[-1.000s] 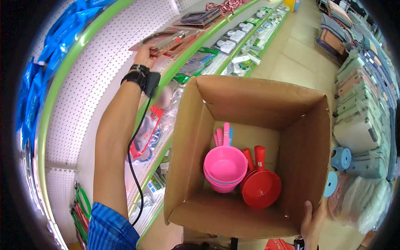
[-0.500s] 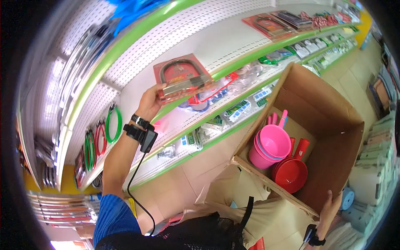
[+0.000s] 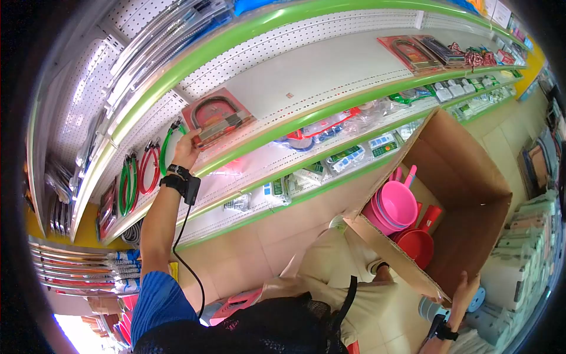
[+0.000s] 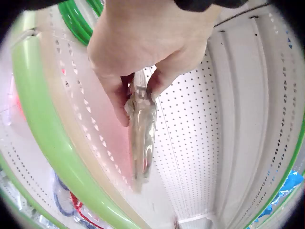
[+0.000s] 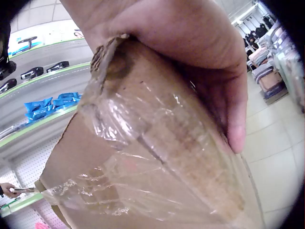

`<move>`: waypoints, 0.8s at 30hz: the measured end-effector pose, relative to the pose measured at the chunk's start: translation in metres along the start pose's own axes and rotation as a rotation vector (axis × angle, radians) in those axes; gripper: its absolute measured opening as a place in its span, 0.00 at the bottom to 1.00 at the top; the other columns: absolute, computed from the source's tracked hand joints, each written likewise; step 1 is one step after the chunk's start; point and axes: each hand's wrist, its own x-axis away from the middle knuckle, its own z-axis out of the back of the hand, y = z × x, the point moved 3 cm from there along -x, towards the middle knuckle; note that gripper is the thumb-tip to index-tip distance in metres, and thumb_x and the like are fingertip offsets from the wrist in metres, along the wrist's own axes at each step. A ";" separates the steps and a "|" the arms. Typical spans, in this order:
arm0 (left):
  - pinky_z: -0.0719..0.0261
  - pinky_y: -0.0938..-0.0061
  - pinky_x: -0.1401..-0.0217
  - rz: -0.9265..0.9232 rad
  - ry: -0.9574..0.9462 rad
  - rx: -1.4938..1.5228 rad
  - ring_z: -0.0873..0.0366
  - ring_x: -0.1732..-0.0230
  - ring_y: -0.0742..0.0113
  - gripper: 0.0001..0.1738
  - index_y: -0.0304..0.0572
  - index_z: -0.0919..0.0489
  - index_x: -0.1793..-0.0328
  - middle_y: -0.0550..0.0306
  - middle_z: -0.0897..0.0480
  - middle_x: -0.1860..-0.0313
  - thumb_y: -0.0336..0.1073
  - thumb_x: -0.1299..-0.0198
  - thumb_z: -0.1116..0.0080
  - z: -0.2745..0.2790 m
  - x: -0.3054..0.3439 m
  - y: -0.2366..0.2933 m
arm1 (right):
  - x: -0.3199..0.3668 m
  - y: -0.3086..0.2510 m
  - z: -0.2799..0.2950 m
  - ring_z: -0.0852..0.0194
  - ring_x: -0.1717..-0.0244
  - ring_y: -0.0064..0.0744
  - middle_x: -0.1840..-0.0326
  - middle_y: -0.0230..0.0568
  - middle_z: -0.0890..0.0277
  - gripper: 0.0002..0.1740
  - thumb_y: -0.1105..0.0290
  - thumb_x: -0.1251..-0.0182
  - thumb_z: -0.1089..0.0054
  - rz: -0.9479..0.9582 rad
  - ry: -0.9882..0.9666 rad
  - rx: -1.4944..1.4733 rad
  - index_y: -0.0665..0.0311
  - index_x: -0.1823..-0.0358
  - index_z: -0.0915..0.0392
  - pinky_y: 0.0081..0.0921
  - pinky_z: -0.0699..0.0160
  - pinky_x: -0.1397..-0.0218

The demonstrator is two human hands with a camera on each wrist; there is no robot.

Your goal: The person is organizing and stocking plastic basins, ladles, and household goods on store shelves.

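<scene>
My left hand (image 3: 187,152) pinches the lower left edge of a U-lock (image 3: 217,118) in a clear pack with a red card. The pack leans back over the front part of the white shelf. In the left wrist view, thumb and fingers hold the lock pack (image 4: 143,138), seen edge-on. My right hand (image 3: 466,292) grips the near right corner of a cardboard box (image 3: 471,248), tilted at my right side. Pink dippers (image 3: 398,203) and red dippers (image 3: 417,246) are stacked inside. Clear tape covers the cardboard under my right hand (image 5: 200,52).
Another U-lock pack (image 3: 413,53) lies farther right on the same shelf (image 3: 306,76), beside more packets. Green and red cable loops (image 3: 128,183) hang at the left. Bagged goods fill the shelf below the green edge (image 3: 283,135). Blue stools (image 3: 476,300) stand beyond the box.
My left hand has carried the U-lock pack leftward along the shelf, away from the other packs. My view has turned left. The box now sits farther right in view, more tilted, still in my right hand.
</scene>
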 end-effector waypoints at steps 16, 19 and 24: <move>0.12 0.67 0.54 0.255 0.066 -0.242 0.15 0.59 0.60 0.17 0.35 0.20 0.50 0.51 0.16 0.56 0.38 0.40 0.31 -0.019 -0.004 0.015 | -0.004 0.017 0.004 0.25 0.44 0.46 0.42 0.54 0.23 0.21 0.76 0.30 0.47 0.014 -0.054 0.014 0.74 0.37 0.31 0.35 0.31 0.37; 0.12 0.66 0.57 0.314 0.082 -0.186 0.15 0.61 0.61 0.16 0.36 0.20 0.52 0.52 0.16 0.57 0.38 0.41 0.30 -0.012 -0.008 0.016 | -0.003 0.015 0.003 0.25 0.44 0.44 0.42 0.54 0.23 0.21 0.79 0.30 0.48 -0.012 -0.041 0.015 0.75 0.37 0.31 0.33 0.32 0.37; 0.11 0.68 0.58 0.349 0.051 -0.273 0.16 0.62 0.65 0.16 0.39 0.18 0.55 0.55 0.15 0.59 0.40 0.41 0.29 -0.012 -0.005 0.019 | -0.004 0.011 0.006 0.24 0.43 0.45 0.41 0.54 0.23 0.21 0.78 0.30 0.48 -0.032 -0.023 0.128 0.74 0.36 0.31 0.34 0.32 0.37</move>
